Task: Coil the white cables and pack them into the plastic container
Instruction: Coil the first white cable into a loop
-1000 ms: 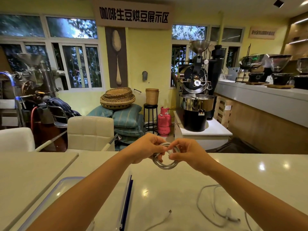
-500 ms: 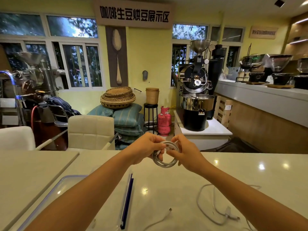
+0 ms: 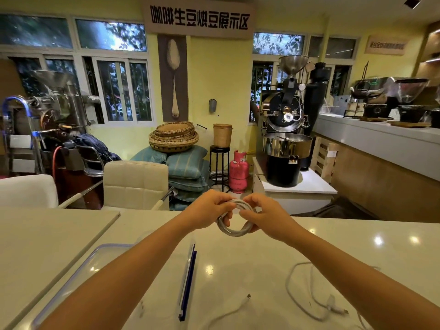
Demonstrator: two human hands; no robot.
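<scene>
A white cable wound into a small round coil [image 3: 234, 231] hangs in the air above the far part of the white table. My left hand [image 3: 209, 209] pinches its upper left side, and my right hand [image 3: 264, 214] grips its right side, fingers closed over the top. A clear plastic container with a blue rim [image 3: 78, 270] lies on the table at the lower left, mostly behind my left forearm. A loose white cable [image 3: 307, 298] sprawls on the table at the lower right. Another cable end with a plug [image 3: 247, 297] lies near the bottom middle.
A blue-edged lid [image 3: 188, 282] stands on its edge in the middle of the white table [image 3: 250, 258]. Two cream chairs [image 3: 135, 184] stand behind the table's far edge. A coffee roaster [image 3: 285, 144] and a pink gas cylinder [image 3: 238, 172] are farther back.
Both hands have stayed at the coil and shifted their fingers around it; the right hand's fingers now close over its top right. The coil looks tighter and the view has moved slightly.
</scene>
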